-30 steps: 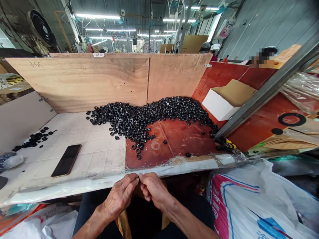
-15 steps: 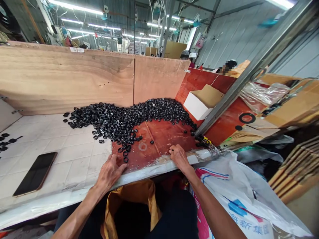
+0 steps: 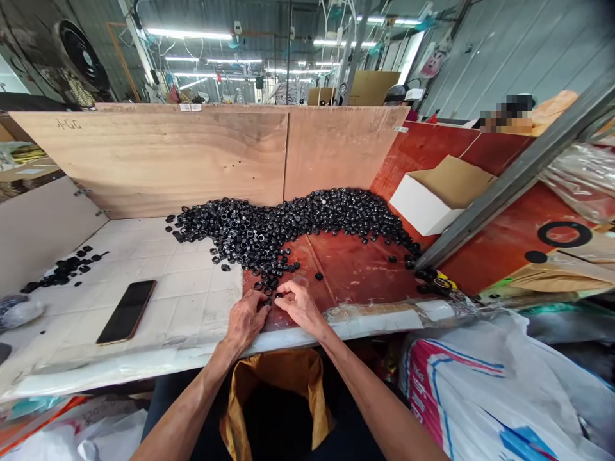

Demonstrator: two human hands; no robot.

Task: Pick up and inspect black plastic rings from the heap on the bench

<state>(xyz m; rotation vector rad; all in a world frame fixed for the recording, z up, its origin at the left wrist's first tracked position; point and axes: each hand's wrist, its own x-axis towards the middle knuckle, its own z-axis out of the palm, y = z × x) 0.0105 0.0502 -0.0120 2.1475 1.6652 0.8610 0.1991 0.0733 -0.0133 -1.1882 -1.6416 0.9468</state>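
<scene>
**Q:** Reaching for what?

**A:** Little black rings [image 3: 266, 285], spilled near the edge of the red board [image 3: 358, 272], right under the left hand [image 3: 246, 320] and right hand [image 3: 300, 306]. Fingers [image 3: 283, 301] curled in close; pinching or not, too hidden to tell.

**Q:** Easy to hold?

**A:** Light, hard, tiny. Best taken by the rim.

**Q:** Any containers?

**A:** Yellow cloth bag [image 3: 276, 390], near, dark inside. White box [image 3: 425, 202], far right, insides hidden.

Upper centre: raw plywood panel [image 3: 154, 160], matt, rough grain. Below it, heap of small black rings [image 3: 283, 230], glossy, prob. plastic. Centre-right, red laminate board [image 3: 350, 269] w/ smooth sheen. Lower right: woven plastic sack [image 3: 480, 397], faintly shiny. Right: dull metal bar [image 3: 523, 173].
</scene>
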